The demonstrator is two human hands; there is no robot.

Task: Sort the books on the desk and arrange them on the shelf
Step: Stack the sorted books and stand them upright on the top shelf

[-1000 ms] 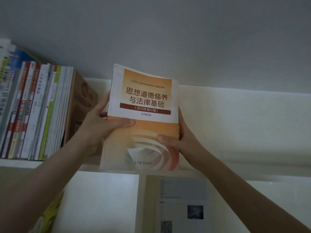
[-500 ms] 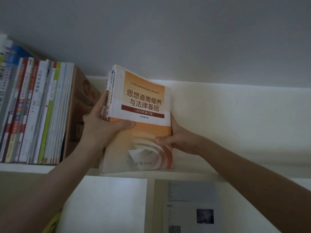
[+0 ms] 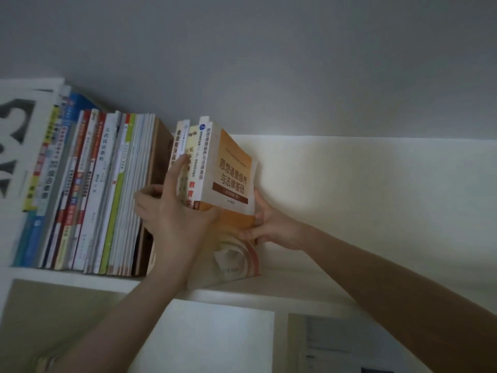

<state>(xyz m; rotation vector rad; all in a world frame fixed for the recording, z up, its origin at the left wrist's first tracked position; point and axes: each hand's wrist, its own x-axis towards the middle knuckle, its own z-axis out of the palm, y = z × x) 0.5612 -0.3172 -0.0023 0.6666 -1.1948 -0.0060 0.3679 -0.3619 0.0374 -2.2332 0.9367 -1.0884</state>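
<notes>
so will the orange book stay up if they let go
Probably tips: the orange book stands tilted on the shelf, with a gap to the row and nothing on its right. Likely floppy; it looks like a paperback, its cover bowed. Its thick spine suggests some weight; left hand and right hand both grip it.

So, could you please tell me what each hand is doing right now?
Left hand: closed, gripping the books.
Right hand: closed, gripping the same books from the other side.
</notes>
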